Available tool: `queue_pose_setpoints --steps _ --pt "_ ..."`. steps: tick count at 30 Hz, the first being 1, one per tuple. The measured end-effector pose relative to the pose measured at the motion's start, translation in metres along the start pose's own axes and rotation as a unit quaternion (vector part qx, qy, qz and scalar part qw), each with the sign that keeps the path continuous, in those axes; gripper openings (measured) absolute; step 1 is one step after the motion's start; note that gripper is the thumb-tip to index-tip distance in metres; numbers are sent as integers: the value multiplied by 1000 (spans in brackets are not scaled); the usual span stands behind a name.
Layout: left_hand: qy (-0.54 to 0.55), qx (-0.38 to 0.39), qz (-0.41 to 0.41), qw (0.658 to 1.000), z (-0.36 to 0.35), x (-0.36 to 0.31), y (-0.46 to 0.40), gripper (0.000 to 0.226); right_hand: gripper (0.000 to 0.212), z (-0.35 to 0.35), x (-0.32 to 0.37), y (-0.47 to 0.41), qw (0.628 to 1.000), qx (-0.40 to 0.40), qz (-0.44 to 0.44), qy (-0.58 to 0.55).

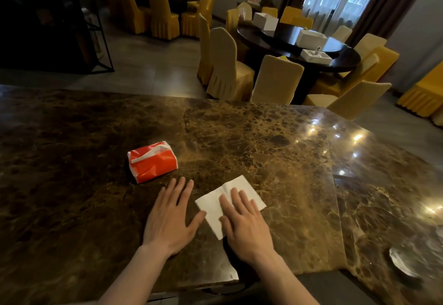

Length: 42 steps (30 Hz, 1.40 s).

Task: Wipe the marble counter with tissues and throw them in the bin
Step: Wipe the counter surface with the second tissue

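Both forearms enter from the near edge of the marble counter. Left hand lies flat and spread on bare stone, holding nothing, apparently as a brace. Right hand is flat with fingers extended, pressing down on a white tissue, which is spread in one layer with its far corner clear of the fingers; the placement suits a wiping stroke. Red tissue pack sits just beyond the left hand, slit uppermost, within reach for further sheets. Open stone extends far and right of the tissue; travel to the left is limited by the pack. A seam crosses the slab to the right, and the near edge is close behind the wrists. No bin is in view.
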<state>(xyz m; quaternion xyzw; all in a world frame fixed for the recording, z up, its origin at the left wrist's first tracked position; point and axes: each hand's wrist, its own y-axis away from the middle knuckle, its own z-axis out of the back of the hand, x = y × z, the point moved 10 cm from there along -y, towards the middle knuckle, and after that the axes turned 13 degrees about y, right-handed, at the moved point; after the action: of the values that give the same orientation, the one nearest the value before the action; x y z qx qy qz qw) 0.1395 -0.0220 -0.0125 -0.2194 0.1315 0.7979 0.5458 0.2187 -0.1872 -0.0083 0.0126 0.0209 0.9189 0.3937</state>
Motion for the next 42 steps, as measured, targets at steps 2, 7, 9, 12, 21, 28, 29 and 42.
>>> queue_pose_setpoints --steps 2,7,9,12,21,28,29,42 --pt "-13 10 5 1000 -11 -3 -6 85 57 0 -42 -3 998 16 -66 -13" --pt "-17 -2 8 1000 -15 1 -7 87 56 2 -106 -16 985 41 -169 -13" --pt "-21 -3 10 1000 -15 1 -7 87 56 2 -91 -26 987 37 -152 -25" --pt "-27 -4 10 1000 -13 1 -8 86 56 4 -41 -32 998 14 -61 -27" --pt "-40 9 10 999 -16 0 -4 88 57 8 -113 -27 992 51 -119 0" --pt "-35 -5 15 999 -15 2 -8 87 54 7 -85 -41 993 35 -104 -48" --pt "-36 -5 15 999 -15 2 -8 88 52 8 -65 -39 996 21 -76 -50" --pt "-27 5 16 999 -12 -3 -4 87 53 6 -127 8 988 23 -146 -41"
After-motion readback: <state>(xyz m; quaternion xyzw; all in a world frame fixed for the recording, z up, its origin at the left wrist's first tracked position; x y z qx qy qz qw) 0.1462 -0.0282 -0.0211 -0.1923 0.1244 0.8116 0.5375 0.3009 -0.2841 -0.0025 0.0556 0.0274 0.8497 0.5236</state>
